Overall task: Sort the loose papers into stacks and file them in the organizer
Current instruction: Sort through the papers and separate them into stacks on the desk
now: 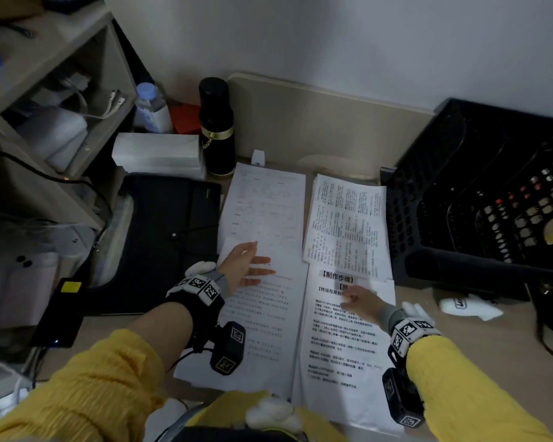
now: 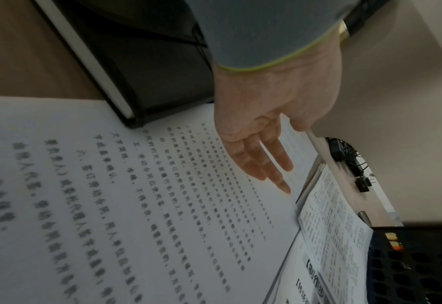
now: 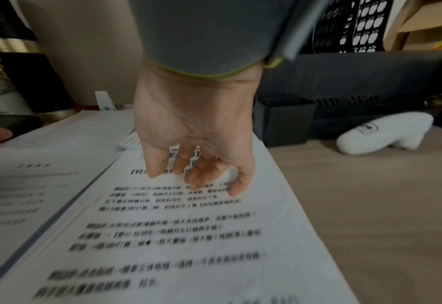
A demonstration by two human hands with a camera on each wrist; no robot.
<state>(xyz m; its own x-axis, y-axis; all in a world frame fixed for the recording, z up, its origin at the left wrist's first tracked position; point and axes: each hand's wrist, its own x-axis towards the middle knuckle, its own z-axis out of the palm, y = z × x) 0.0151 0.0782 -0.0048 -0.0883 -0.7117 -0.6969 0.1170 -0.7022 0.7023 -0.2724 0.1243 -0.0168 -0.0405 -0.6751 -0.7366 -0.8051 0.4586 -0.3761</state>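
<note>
Printed papers lie in several piles on the desk. My left hand (image 1: 249,266) is open with straight fingers (image 2: 271,164) held just over the near-left stack (image 1: 259,330); I cannot tell if they touch it. My right hand (image 1: 358,301) rests its loosely bent fingertips (image 3: 235,189) on the top of the near-right stack (image 1: 342,346), beside its bold heading, and grips nothing. Two more sheets lie beyond: a faintly printed one (image 1: 265,202) and a densely printed one (image 1: 345,218). The black perforated organizer (image 1: 479,193) stands at the right, seen also in the right wrist view as the organizer (image 3: 344,82).
A black folder (image 1: 170,237) lies left of the papers, also visible as the folder (image 2: 149,72). Behind stand a black flask (image 1: 216,129), white boxes (image 1: 158,154) and a water bottle (image 1: 150,103). A shelf unit (image 1: 45,90) fills the left. A white object (image 3: 383,133) lies by the organizer.
</note>
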